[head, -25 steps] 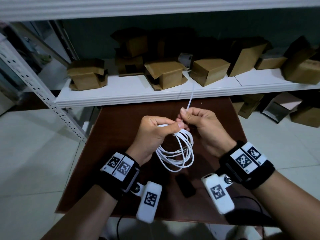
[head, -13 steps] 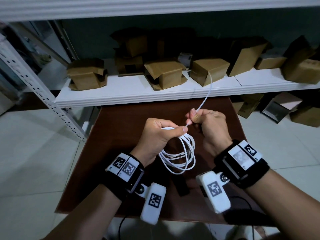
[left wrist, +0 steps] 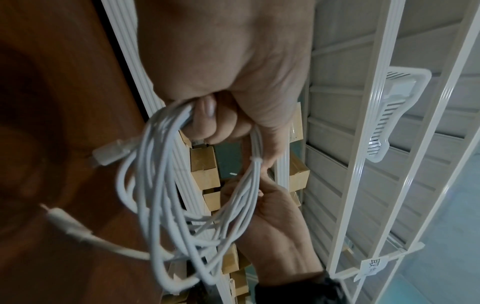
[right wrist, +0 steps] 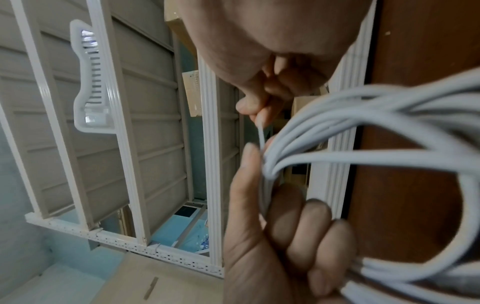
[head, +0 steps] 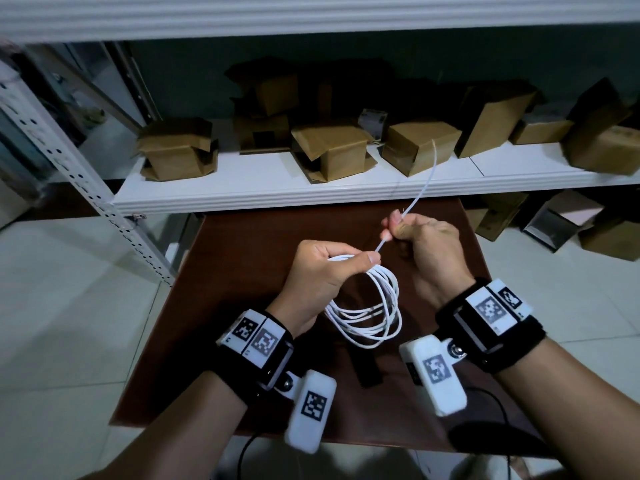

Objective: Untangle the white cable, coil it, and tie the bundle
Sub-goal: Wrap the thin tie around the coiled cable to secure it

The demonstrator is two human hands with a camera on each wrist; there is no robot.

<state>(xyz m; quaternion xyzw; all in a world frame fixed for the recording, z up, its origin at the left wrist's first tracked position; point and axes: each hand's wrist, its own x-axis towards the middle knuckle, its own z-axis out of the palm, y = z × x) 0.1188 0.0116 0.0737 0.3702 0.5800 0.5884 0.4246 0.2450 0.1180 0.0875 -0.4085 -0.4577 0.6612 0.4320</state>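
Note:
The white cable (head: 367, 317) hangs as a coil of several loops above the brown table (head: 242, 258). My left hand (head: 367, 259) grips the top of the coil, thumb pressed over the strands. A thin white tie (head: 420, 188) runs from under that thumb through my right hand (head: 394, 232), which pinches it in a fist; its tail points up and right. In the left wrist view the coil (left wrist: 161, 185) shows a small wrap (left wrist: 255, 159) round the strands and two plugs (left wrist: 111, 152) hanging loose. The right wrist view shows the tie (right wrist: 261, 133) taut between both hands.
A white shelf (head: 311, 188) with several cardboard boxes (head: 332, 150) runs just beyond the table. A perforated metal upright (head: 86, 188) stands at the left. A small black object (head: 367, 368) lies on the table under the coil. More boxes sit on the floor at the right.
My right hand has drawn away from the left, up and to the right, pulling the thin tie taut. The tie's tail has swung rightward. The left hand keeps the coil.

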